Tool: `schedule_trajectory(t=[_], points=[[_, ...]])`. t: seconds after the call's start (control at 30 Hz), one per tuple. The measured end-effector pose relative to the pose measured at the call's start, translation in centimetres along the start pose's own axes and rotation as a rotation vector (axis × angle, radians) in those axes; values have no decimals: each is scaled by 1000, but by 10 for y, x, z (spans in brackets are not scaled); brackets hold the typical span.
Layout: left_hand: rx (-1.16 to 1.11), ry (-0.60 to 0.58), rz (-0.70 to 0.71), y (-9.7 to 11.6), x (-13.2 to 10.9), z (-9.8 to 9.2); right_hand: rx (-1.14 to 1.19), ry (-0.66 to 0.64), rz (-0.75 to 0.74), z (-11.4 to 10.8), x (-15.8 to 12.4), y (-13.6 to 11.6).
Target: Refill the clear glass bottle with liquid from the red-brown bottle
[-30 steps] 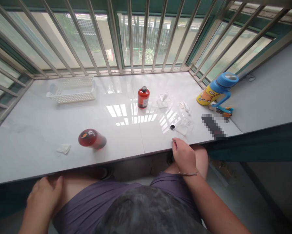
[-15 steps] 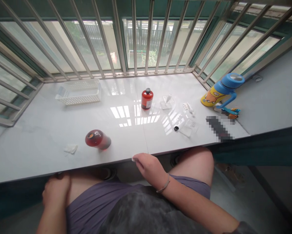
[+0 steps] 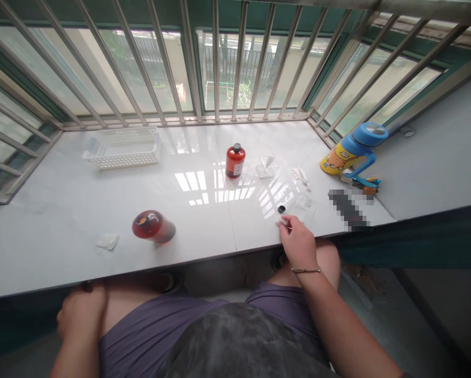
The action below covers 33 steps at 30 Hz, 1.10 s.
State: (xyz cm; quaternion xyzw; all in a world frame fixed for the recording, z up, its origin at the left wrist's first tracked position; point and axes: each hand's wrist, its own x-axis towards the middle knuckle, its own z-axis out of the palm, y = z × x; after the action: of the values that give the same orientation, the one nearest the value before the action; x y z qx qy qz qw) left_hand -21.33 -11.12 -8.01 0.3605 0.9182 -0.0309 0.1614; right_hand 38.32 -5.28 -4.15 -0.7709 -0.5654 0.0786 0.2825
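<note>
My right hand (image 3: pixel 298 244) is over the front edge of the counter, its thumb and fingers pinched on a small white wad (image 3: pixel 278 223), perhaps tissue. A small black cap (image 3: pixel 281 209) lies just beyond the fingertips. My left hand (image 3: pixel 82 310) rests on my thigh, fingers lying over the leg and partly hidden. Nearest to it on the counter are an uncapped dark red bottle (image 3: pixel 154 227) and a crumpled white tissue (image 3: pixel 107 241). Farther back stands another red bottle (image 3: pixel 235 161) with its dark cap on.
A white basket (image 3: pixel 123 149) is at the back left. Clear plastic pieces (image 3: pixel 265 167) and a small white tube (image 3: pixel 301 177) lie right of centre. A blue and yellow flask (image 3: pixel 351 149) and a blurred dark object (image 3: pixel 348 210) are at the right. Metal bars (image 3: pixel 215 63) line the window.
My right hand has moved right along the counter's edge with the white wad, from the middle to beside the black cap. My left hand stays on the thigh. The view has shifted slightly.
</note>
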Motion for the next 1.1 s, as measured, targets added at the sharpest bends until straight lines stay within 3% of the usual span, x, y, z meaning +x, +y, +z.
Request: schedule_trajectory(t=[0.1, 0.2, 0.4, 0.5, 0.63, 0.73, 0.83, 0.97, 1.1], points=[[28, -46, -112, 6, -6, -5, -42, -11, -127, 18, -6, -16], [50, -79, -103, 13, -12, -11, 1, -81, -272, 38, -22, -47], [58, -52, -105, 14, -10, -11, 157, -356, -690, 70, -85, -123], [57, -40, -103, 11, -9, -10, 356, -514, -751, 70, -101, -141], [54, -41, -83, 10, -11, -11, 498, -450, -482, 49, -75, -126], [50, -25, -92, 11, -10, -11, 411, -252, -271, 27, -35, -92], [47, -12, -95, 10, -8, -8, 187, -46, -150, 13, 0, -55], [49, -32, -105, 9, -7, -7, -58, -12, -136, 15, 28, -24], [42, -78, -96, 9, -9, -8, -69, -50, -196, 35, 31, -32]])
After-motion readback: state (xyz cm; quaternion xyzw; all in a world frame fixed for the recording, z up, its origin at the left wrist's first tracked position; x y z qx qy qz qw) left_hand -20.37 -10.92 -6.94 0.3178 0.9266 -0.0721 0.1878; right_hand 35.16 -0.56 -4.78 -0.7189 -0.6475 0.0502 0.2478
